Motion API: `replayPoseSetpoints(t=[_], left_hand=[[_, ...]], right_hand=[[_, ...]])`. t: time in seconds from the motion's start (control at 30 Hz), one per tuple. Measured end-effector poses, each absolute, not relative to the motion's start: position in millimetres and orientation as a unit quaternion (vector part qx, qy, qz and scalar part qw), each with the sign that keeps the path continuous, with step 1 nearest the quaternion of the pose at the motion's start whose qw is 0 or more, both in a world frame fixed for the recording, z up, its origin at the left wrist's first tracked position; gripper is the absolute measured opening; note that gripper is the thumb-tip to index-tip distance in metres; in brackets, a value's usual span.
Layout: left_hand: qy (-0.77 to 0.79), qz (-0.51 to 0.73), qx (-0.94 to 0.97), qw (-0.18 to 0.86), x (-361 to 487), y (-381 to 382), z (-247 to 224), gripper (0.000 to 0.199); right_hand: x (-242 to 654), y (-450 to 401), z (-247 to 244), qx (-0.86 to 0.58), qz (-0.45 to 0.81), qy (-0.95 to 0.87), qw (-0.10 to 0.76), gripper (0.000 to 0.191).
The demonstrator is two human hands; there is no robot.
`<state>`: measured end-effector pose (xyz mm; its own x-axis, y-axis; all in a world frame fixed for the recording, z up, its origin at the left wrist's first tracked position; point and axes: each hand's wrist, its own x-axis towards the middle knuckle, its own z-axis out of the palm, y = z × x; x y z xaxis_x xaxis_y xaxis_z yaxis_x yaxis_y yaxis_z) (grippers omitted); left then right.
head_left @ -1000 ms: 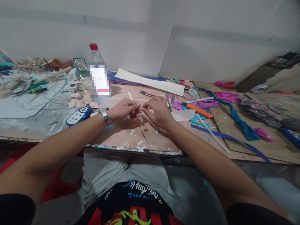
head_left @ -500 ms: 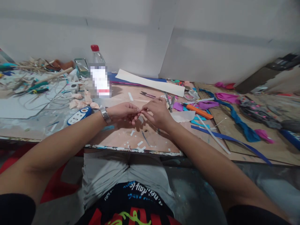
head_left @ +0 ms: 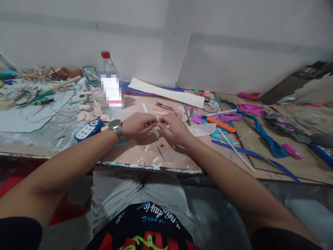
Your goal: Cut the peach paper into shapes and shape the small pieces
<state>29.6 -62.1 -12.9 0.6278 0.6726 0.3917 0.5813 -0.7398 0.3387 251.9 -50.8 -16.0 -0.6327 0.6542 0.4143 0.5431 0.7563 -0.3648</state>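
Observation:
Over the middle of the table, my left hand (head_left: 139, 125) and my right hand (head_left: 175, 127) meet at the fingertips. The fingers of both are closed in a pinch, and whatever lies between them is too small to make out. On the tabletop just beneath the fingers is a small whitish scrap (head_left: 154, 132). Small white paper strips (head_left: 155, 159) and a thin dark blue strip (head_left: 161, 153) lie nearer the front edge. Behind my hands rests a pair of thread snips (head_left: 164, 106).
A blue and white power strip (head_left: 88, 130) sits by my left wrist, with a red-capped bottle (head_left: 106, 62) behind it. To the right are an orange utility knife (head_left: 220, 124), a blue ribbon (head_left: 255, 156) and a brown board (head_left: 262, 152). A long cream strip (head_left: 166, 93) lies at the back.
My left hand has turned over so its back and the watch face now show; its fingers have curled in. My right hand has shifted slightly, still meeting the left at the fingertips.

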Motion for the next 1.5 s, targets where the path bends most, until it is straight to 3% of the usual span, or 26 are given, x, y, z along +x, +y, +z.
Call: replayPoseSetpoints(t=[0.57,0.9,1.2,1.5], left_hand=[[0.383,0.275,0.874,0.121,33.9,-66.2,-12.0,0.019],[0.379,0.289,0.866,0.150,32.1,-64.9,-12.5,0.023],[0.383,0.341,0.813,0.277,37.0,-66.9,-18.8,0.029],[0.378,0.328,0.827,0.256,35.1,-67.2,-16.5,0.034]], right_hand=[[251.9,-51.0,-16.2,-0.334,0.118,-0.894,0.274,0.016],[253.5,-49.7,-15.6,-0.321,0.108,-0.899,0.276,0.019],[253.7,-48.1,-16.1,-0.320,0.092,-0.903,0.271,0.018],[252.2,-49.1,-17.1,-0.339,0.084,-0.899,0.266,0.018]])
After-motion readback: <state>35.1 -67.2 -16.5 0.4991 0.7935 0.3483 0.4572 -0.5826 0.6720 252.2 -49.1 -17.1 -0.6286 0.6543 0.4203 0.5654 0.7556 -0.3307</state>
